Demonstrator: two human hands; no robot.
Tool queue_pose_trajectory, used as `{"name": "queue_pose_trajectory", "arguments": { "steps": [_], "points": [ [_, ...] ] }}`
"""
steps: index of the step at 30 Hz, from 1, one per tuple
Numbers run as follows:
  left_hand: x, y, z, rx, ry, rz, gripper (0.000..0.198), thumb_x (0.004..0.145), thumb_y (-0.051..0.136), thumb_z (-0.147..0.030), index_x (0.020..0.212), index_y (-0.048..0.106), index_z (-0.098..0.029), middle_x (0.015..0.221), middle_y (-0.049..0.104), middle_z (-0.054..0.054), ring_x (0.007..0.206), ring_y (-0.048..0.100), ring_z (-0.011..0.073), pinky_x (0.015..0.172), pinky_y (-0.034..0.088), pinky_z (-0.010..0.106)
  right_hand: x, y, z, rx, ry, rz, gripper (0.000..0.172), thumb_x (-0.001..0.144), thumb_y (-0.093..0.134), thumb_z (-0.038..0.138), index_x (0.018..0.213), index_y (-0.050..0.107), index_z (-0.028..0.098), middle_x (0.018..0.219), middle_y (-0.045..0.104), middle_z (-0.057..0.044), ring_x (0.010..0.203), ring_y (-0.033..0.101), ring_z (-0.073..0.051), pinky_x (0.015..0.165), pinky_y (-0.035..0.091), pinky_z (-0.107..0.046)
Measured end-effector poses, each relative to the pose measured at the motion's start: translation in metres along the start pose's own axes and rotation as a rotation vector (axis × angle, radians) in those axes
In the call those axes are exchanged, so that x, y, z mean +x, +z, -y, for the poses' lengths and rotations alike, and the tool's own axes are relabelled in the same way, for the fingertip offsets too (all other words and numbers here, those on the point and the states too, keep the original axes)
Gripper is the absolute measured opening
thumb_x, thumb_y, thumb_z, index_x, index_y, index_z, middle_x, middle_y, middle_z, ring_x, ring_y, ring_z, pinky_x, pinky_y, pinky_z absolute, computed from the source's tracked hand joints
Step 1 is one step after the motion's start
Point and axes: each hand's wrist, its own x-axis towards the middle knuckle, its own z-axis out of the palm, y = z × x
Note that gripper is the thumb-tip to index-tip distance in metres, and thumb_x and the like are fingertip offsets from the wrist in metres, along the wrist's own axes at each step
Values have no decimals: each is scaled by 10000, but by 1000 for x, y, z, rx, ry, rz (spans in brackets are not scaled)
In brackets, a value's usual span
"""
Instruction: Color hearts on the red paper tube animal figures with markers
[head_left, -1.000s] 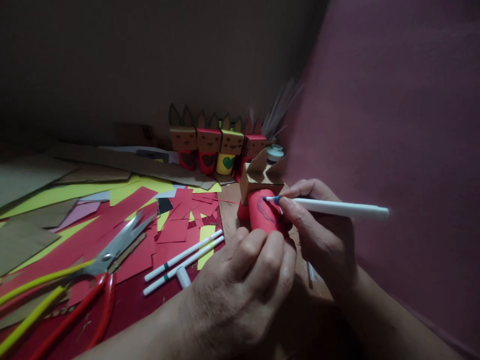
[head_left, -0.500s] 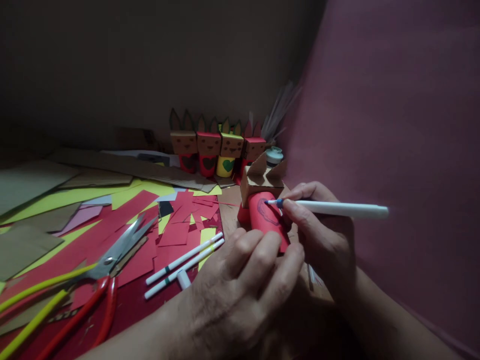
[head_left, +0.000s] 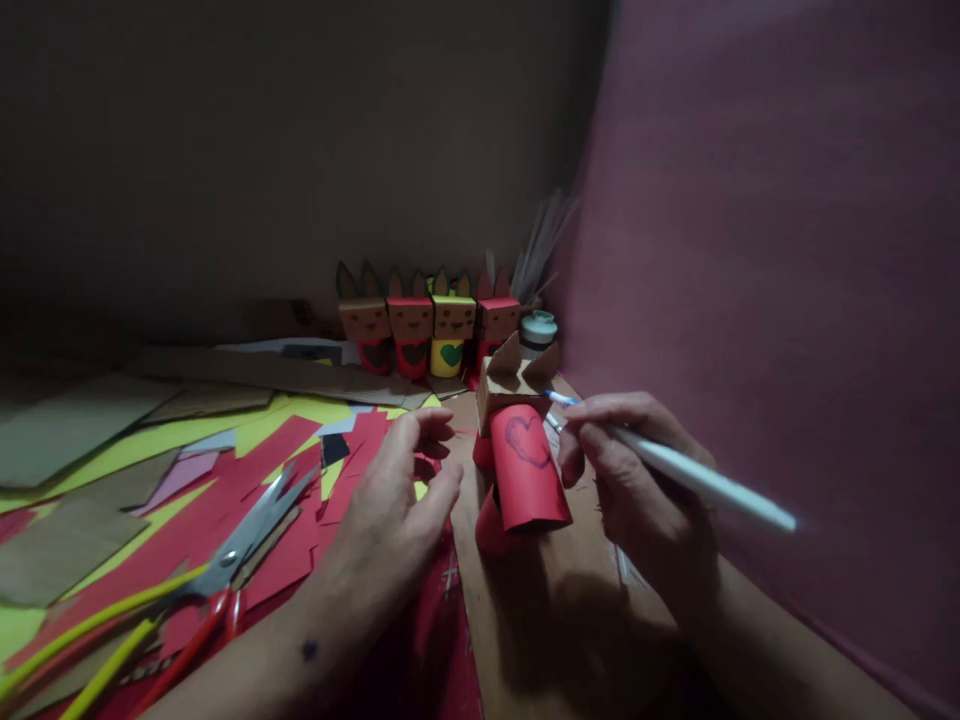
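Observation:
A red paper tube point(head_left: 529, 490) bears a heart outline drawn in dark ink. It joins a cardboard box head with pointed ears point(head_left: 514, 390) and rests tilted on other red tube-like pieces point(head_left: 495, 525). My right hand point(head_left: 645, 470) grips a white felt-tip pen point(head_left: 709, 487), its blue tip lifted off the tube, near the cardboard head. To the left of the tube, my left hand point(head_left: 401, 500) is apart from it, fingers half curled and spread with nothing visible in them.
Finished-looking box-headed paper figures point(head_left: 448, 325) stand along the back beside a jar with a pale lid point(head_left: 538, 328). Scissors point(head_left: 232, 560) with red and yellow handles lie at left over red paper scraps point(head_left: 289, 570) and cardboard pieces point(head_left: 90, 510). A pink cloth-like surface point(head_left: 787, 250) rises at right.
My left hand has let go of the red tube and moved left. The pen tip has lifted off the tube, and the heart outline shows fully. The view has shifted slightly.

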Motion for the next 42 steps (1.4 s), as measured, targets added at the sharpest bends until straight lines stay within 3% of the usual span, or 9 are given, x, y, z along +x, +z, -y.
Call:
{"name": "queue_pose_trajectory", "arguments": {
  "steps": [3,7,14,20,30,33,37,40,42],
  "points": [
    [16,-8,5,-63,-84,11,282,899,628,-253,1168,633,-170,1038,729,106,914,730,228,741,622,386,-5,-7,10,-128,-60,71,163,967,634,190,1076,693,297,901,667,-14,733,640,-159,646,536,-288],
    [47,-13,23,-66,-171,38,455,797,632,-169,1250,606,-142,1140,713,164,1015,724,273,758,631,408,-12,-12,8,-311,-207,276,610,786,793,180,1321,537,326,1182,644,-74,1022,677,-269,835,607,-394],
    [79,8,49,-229,95,329,771,757,690,-104,1486,454,-193,1371,643,244,1195,693,348,831,638,456,-13,-9,-13,-435,-320,221,615,763,698,120,1320,518,307,1173,634,-81,1068,677,-284,886,609,-421],
    [68,18,28,-438,-65,468,836,752,724,-166,1515,389,-228,1345,670,179,1190,691,339,885,634,462,-16,-12,-29,-399,-351,110,567,761,661,93,1270,540,312,1073,632,-57,990,669,-266,805,599,-393],
    [38,8,4,-451,-289,213,710,615,866,-238,1231,516,-191,1240,689,143,1169,655,354,983,534,507,-23,-10,-18,-201,-303,245,613,758,652,44,1306,550,299,1220,641,-56,1135,654,-244,985,558,-368],
    [28,1,-2,-442,-252,128,689,642,870,-276,1247,548,-209,1277,681,114,1186,632,327,1010,501,472,-26,-10,-1,-107,-196,130,491,800,645,72,1229,623,311,1190,686,-46,1167,644,-255,1040,529,-392],
    [19,-3,-5,-416,-155,42,621,682,859,-265,1229,566,-227,1308,676,92,1192,630,304,1036,481,458,-23,-7,24,-104,18,24,193,963,613,200,1063,735,311,934,748,-28,867,735,-199,782,611,-305],
    [14,-3,-7,-394,-138,7,596,681,856,-237,1203,568,-225,1257,697,82,1173,648,297,1026,498,454,-22,4,37,-85,111,100,173,965,633,221,1048,764,299,849,764,-19,662,725,-163,584,603,-253],
    [12,-3,-9,-399,-148,9,587,699,840,-220,1217,565,-229,1254,704,77,1178,655,290,1009,518,443,-25,14,40,-119,97,-3,177,907,701,198,1055,760,275,829,773,-31,642,713,-166,554,582,-243]
  ]
}}
